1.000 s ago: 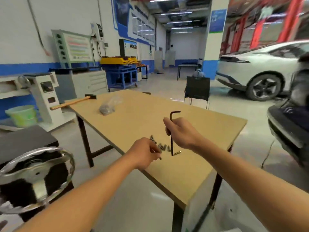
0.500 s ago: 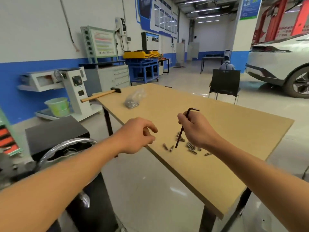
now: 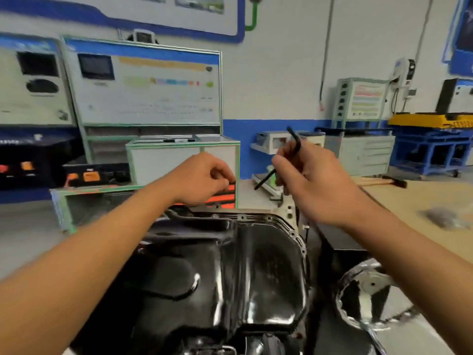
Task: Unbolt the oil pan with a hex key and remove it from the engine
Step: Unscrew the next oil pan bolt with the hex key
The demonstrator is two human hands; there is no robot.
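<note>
My right hand (image 3: 314,183) has its fingers (image 3: 281,166) clamped round the hex key (image 3: 266,178), held in the air above the far edge of the pan (image 3: 256,265). My left hand (image 3: 202,178) hovers beside it with fingers curled together; I cannot tell whether they pinch anything. The pan sits on the engine (image 3: 286,210), underside up, so its inside is hidden. The flange holes along its right edge look empty, though blurred. I judge the unbolting well along and the lift-off still left. On the counter (image 3: 409,201) a bag (image 3: 445,219) holds something grey and unclear.

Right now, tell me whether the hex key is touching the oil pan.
No, the right hand holds the hex key in the air above the oil pan.
</note>
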